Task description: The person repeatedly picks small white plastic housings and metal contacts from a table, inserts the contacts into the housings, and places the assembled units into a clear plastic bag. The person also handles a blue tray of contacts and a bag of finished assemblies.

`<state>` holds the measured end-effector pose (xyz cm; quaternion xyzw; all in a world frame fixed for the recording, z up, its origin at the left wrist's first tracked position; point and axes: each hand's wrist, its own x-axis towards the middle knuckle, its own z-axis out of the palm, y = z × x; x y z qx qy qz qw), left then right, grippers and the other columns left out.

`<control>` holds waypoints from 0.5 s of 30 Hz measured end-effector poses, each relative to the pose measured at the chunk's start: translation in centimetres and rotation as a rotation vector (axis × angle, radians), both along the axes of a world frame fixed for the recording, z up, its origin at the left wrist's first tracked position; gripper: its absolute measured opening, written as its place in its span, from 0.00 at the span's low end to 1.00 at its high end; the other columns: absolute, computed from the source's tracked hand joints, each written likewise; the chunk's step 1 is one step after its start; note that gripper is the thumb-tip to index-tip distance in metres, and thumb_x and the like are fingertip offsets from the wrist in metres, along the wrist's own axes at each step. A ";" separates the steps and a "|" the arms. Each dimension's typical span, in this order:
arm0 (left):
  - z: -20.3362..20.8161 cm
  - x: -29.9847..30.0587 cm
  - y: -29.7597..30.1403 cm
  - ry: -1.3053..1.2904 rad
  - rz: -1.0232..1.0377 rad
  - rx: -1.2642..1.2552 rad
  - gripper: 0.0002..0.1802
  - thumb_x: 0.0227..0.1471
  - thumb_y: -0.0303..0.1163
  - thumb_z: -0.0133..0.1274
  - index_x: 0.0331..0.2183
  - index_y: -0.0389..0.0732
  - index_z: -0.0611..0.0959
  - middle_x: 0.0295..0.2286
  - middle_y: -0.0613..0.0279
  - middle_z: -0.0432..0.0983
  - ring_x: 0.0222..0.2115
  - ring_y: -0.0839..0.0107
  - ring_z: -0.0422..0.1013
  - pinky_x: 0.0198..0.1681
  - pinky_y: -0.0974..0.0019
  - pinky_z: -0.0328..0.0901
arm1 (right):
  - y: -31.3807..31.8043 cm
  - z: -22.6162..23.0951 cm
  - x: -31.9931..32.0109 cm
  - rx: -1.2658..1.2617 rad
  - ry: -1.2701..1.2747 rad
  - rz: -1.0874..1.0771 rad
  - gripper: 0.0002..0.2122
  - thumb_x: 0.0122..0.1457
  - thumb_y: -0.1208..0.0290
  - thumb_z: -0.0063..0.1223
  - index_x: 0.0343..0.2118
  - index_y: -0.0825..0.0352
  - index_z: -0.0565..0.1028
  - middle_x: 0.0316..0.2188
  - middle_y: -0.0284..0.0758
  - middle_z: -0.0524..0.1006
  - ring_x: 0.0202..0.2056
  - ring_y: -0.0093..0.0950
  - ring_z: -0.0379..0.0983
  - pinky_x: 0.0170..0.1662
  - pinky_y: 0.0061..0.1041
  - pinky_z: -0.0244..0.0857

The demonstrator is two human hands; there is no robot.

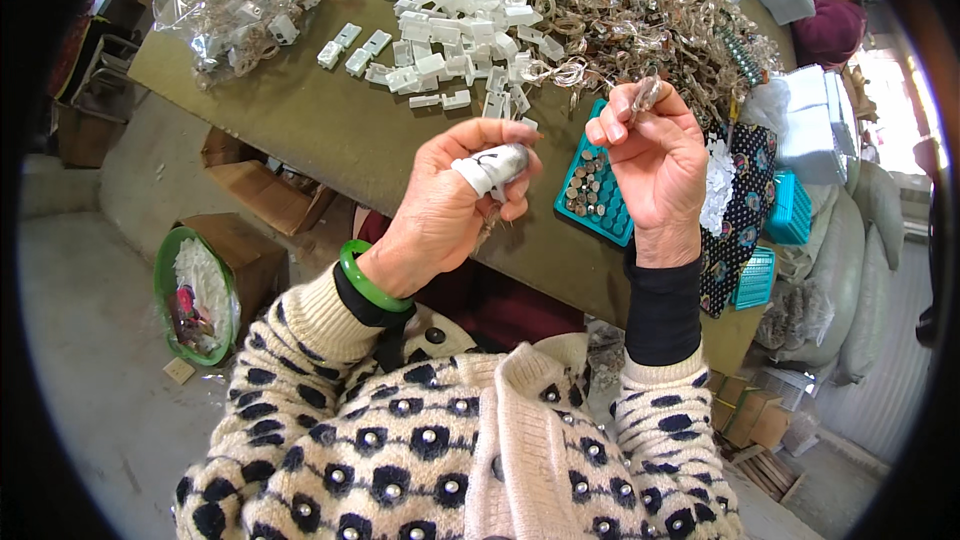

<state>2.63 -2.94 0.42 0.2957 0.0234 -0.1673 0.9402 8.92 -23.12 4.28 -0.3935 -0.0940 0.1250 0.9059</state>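
Above the table's near edge, my left hand (pixel 440 195) is closed, with a white and grey wrap (pixel 492 170) on its thumb. A thin strand (pixel 488 227) shows below those fingers; what they grip is mostly hidden. My right hand (pixel 658 155) is raised to the right, pinching a small coiled bundle of clear wire (pixel 646 95) between thumb and fingers. Just behind and left of that wrist lies a teal tray (pixel 616 223) with small round metal discs (pixel 584 185) in part of its pockets. Beyond the hands are heaped white plastic cases (pixel 450 25) and tangled wire bundles (pixel 640 20).
A clear bag of wired parts (pixel 245 10) sits at the table's far left. Teal baskets (pixel 790 208), white stacked pieces (pixel 810 120) and full sacks (pixel 850 270) are at the right. A green basin (pixel 162 285) stands on the floor left. Another person (pixel 832 30) is at the far right.
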 end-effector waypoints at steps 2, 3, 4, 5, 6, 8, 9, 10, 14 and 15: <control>0.8 0.2 0.1 -0.045 0.112 0.062 0.15 0.57 0.23 0.51 0.47 0.35 0.77 0.38 0.58 0.76 0.25 0.80 0.67 0.26 0.74 0.63 | 0.1 -0.1 -0.7 0.062 0.015 0.036 0.07 0.55 0.81 0.48 0.35 0.70 0.75 0.29 0.40 0.73 0.28 0.30 0.70 0.35 0.35 0.66; 1.2 0.4 0.1 -0.084 0.160 0.179 0.17 0.56 0.22 0.51 0.48 0.35 0.76 0.40 0.58 0.76 0.25 0.80 0.67 0.25 0.75 0.63 | 0.1 -0.1 -1.0 0.079 0.032 0.043 0.07 0.54 0.81 0.48 0.35 0.70 0.75 0.29 0.40 0.73 0.28 0.30 0.70 0.35 0.35 0.65; 1.5 0.6 0.3 -0.122 0.207 0.296 0.18 0.56 0.21 0.50 0.50 0.35 0.75 0.43 0.57 0.75 0.25 0.81 0.67 0.25 0.75 0.62 | 0.2 0.0 -1.3 0.099 0.044 0.056 0.07 0.54 0.80 0.48 0.36 0.70 0.75 0.29 0.40 0.73 0.28 0.31 0.70 0.35 0.35 0.65; 1.9 0.9 0.3 -0.195 0.263 0.394 0.20 0.55 0.20 0.50 0.51 0.35 0.74 0.45 0.57 0.75 0.25 0.81 0.66 0.25 0.76 0.62 | 0.3 0.0 -1.6 0.118 0.056 0.068 0.07 0.54 0.80 0.49 0.36 0.70 0.75 0.29 0.41 0.73 0.28 0.31 0.70 0.35 0.36 0.65; 2.3 1.4 0.4 -0.259 0.251 0.505 0.25 0.54 0.19 0.51 0.55 0.35 0.71 0.50 0.57 0.72 0.25 0.83 0.65 0.25 0.78 0.62 | 0.4 -0.1 -1.9 0.137 0.066 0.078 0.07 0.54 0.80 0.49 0.36 0.70 0.75 0.29 0.41 0.73 0.27 0.30 0.70 0.35 0.36 0.65; 2.8 2.4 0.4 -0.393 0.213 0.627 0.27 0.54 0.20 0.51 0.56 0.37 0.70 0.51 0.58 0.72 0.25 0.84 0.65 0.25 0.78 0.62 | 0.7 -0.1 -2.2 0.167 0.077 0.122 0.07 0.54 0.80 0.48 0.36 0.70 0.75 0.29 0.41 0.73 0.27 0.31 0.70 0.35 0.35 0.65; 2.9 2.9 0.4 -0.472 0.198 0.681 0.28 0.54 0.20 0.52 0.57 0.38 0.69 0.51 0.58 0.72 0.24 0.84 0.65 0.25 0.78 0.63 | 0.8 -0.1 -2.3 0.175 0.086 0.142 0.07 0.54 0.80 0.48 0.36 0.70 0.74 0.29 0.41 0.73 0.27 0.31 0.70 0.35 0.35 0.65; 3.0 3.5 0.2 -0.487 0.185 0.713 0.24 0.54 0.22 0.54 0.54 0.39 0.74 0.47 0.61 0.75 0.25 0.86 0.65 0.25 0.80 0.62 | 1.0 -0.2 -2.5 0.190 0.071 0.166 0.07 0.54 0.80 0.48 0.36 0.70 0.74 0.29 0.42 0.73 0.27 0.31 0.70 0.35 0.36 0.65; 3.3 4.1 0.5 -0.385 0.021 0.825 0.11 0.54 0.26 0.57 0.41 0.40 0.84 0.31 0.73 0.77 0.25 0.86 0.66 0.26 0.81 0.61 | 1.0 0.1 -3.0 0.113 0.022 0.156 0.08 0.56 0.78 0.47 0.38 0.72 0.74 0.29 0.44 0.75 0.27 0.31 0.73 0.35 0.35 0.68; 3.4 4.0 0.5 -0.387 0.039 0.845 0.11 0.53 0.25 0.57 0.40 0.40 0.84 0.30 0.73 0.77 0.25 0.86 0.66 0.26 0.81 0.61 | 0.8 0.4 -3.2 0.052 0.035 0.122 0.08 0.57 0.78 0.47 0.38 0.72 0.74 0.29 0.43 0.75 0.28 0.31 0.73 0.35 0.34 0.69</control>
